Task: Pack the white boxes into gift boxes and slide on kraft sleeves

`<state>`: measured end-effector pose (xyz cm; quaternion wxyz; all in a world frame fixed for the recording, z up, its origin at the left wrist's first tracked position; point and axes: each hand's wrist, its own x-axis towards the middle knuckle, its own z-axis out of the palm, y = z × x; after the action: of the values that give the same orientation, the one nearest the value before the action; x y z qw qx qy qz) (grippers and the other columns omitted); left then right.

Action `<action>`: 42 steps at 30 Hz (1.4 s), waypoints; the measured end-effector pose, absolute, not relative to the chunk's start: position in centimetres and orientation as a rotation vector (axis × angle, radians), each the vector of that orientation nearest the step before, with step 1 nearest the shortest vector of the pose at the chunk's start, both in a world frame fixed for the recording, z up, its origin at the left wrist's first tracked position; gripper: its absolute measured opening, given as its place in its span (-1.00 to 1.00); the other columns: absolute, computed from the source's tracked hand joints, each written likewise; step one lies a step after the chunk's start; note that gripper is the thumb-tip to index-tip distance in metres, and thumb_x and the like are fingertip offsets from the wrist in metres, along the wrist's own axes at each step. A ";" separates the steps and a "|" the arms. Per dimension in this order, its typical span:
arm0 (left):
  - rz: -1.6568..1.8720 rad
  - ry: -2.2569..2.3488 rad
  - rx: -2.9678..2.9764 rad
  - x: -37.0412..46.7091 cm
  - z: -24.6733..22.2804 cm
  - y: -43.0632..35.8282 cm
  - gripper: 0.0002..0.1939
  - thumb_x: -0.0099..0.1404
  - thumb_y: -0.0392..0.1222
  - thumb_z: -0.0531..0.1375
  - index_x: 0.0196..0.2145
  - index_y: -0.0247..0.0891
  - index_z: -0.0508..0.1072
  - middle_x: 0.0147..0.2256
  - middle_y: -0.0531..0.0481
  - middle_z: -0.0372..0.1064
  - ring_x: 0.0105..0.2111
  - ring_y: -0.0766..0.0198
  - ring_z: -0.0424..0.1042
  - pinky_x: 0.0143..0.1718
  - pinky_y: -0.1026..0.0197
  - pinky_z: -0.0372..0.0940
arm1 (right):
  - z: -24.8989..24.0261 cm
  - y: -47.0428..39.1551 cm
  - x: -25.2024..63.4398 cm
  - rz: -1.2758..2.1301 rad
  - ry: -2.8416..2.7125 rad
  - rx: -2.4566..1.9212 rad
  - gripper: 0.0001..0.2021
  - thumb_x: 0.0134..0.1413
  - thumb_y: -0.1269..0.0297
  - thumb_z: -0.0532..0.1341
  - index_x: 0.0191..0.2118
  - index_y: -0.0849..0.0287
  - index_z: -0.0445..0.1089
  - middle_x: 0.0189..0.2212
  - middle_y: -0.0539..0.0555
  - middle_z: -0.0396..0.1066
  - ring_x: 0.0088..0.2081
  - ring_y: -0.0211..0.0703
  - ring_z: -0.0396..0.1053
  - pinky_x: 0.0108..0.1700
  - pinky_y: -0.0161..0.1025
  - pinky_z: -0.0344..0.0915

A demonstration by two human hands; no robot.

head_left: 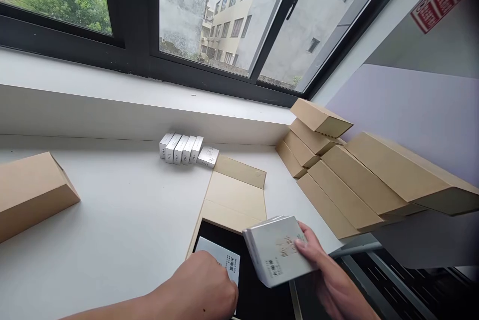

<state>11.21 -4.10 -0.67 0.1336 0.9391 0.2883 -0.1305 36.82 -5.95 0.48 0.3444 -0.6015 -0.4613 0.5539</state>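
An open tan gift box (pixel 235 194) with a black interior (pixel 258 300) lies on the table, its folded lid panels spread away from me. Inside at the left is a flat white tea box (pixel 234 262) printed "WHITE TEA". My left hand (pixel 204 282) is closed over it, fingers curled at its near right edge; the fingertips are hidden. Above the right part of the gift box, my right hand (pixel 318 260) grips a tilted stack of flat white tea boxes (pixel 279 252), thumb on top and fingers underneath.
Several small white boxes (pixel 181 149) stand in a row by the sill, one more (pixel 208 157) lying flat beside them. Closed tan boxes (pixel 359 185) are piled along the right wall. Another tan box (pixel 33 190) sits at left. A window (pixel 217 10) is behind.
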 end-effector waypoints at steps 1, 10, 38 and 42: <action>-0.358 0.833 2.724 11.3 -1.0 -4.1 -0.82 -0.04 -0.43 0.23 -0.48 -0.18 0.49 -0.62 -0.08 0.46 -0.70 0.09 0.39 -0.77 0.19 -0.04 | 0.4 -6.5 36.7 1.439 -1.231 -1.603 -0.35 0.20 -0.24 0.10 0.28 -0.05 0.02 -0.04 0.16 0.43 -0.04 0.10 0.48 0.04 0.02 0.42; -0.299 0.785 2.733 11.3 -1.8 -4.4 -0.88 -0.01 -0.39 0.24 -0.50 -0.19 0.50 -0.63 -0.09 0.45 -0.70 0.09 0.40 -0.75 0.17 0.01 | 2.6 -8.2 37.0 1.461 -1.873 -1.817 -0.43 0.14 -0.11 0.20 0.23 -0.08 0.24 -0.02 0.09 0.48 0.01 0.12 0.46 0.06 -0.03 0.42; 0.797 1.168 1.697 4.7 -7.1 6.1 -0.52 0.31 0.24 0.16 0.01 -0.12 0.36 0.13 -0.17 0.36 0.15 -0.05 0.35 0.09 -0.08 0.32 | -6.1 15.8 39.7 0.605 -1.726 -1.931 -0.29 -0.24 -0.07 0.43 0.04 0.22 0.40 0.07 0.31 0.41 -0.05 0.08 0.44 -0.08 -0.06 0.39; 0.816 1.187 1.598 4.5 -9.7 6.9 -0.48 0.33 0.28 0.12 0.05 -0.12 0.34 0.18 -0.21 0.29 0.20 -0.11 0.31 0.17 -0.16 0.26 | -5.4 17.6 40.0 0.661 -1.764 -1.915 -0.55 -0.20 -0.07 0.41 -0.31 0.23 0.48 -0.35 0.17 0.49 -0.36 -0.10 0.41 -0.34 -0.21 0.30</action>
<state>4.47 6.91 -9.67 0.4751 0.6536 0.4855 0.3337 39.99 17.61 -5.36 0.2257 -0.6945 -0.6397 0.2397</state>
